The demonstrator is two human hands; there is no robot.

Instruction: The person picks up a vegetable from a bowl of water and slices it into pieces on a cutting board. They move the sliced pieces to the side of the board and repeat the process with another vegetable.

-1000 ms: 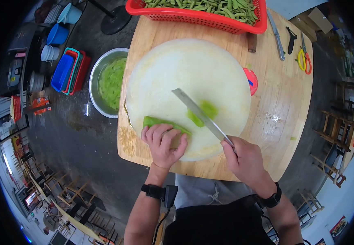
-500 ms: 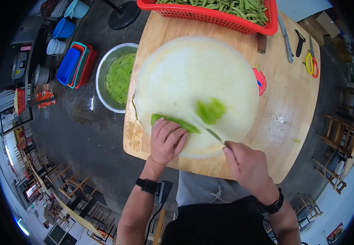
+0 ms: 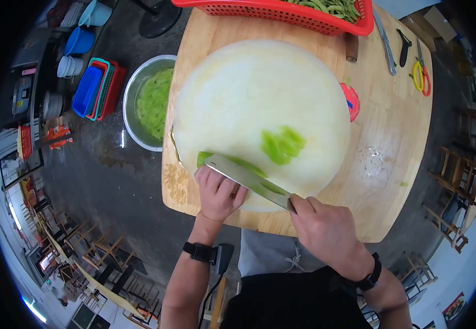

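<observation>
Bottom centre: dark apron and grey trousers, both forearms reaching up, with a black watch (image 3: 200, 252) on the left wrist and a black band on the right.

Right hand (image 3: 325, 230), lower centre-right, is closed tight around the handle of a knife (image 3: 246, 176). The blade runs up-left across the near edge of the white round cutting board (image 3: 249, 93), its flat side showing.

Left hand (image 3: 218, 192), lower centre, has its fingers curled and knuckles up, holding down a long green vegetable piece (image 3: 243, 163). The blade lies just beside the fingertips and over the piece, so only its upper edge shows.

Cut green slices (image 3: 283, 145) lie in a small pile on the board, right of centre, apart from the knife.

The board sits on a round wooden table (image 3: 391, 137). A red-pink object (image 3: 350, 101) pokes out at the board's right edge; I cannot tell what it is.

On the floor at left is a steel bowl (image 3: 130, 109) with green slices in water, touching the table edge. Further left stands a stack of coloured bins (image 3: 98, 90).

At the top edge is a red basket (image 3: 282, 11) holding green pods (image 3: 331, 5). Upper right on the table: a second knife (image 3: 385, 46), a black peeler (image 3: 402, 46) and yellow-handled scissors (image 3: 420, 77).
</observation>
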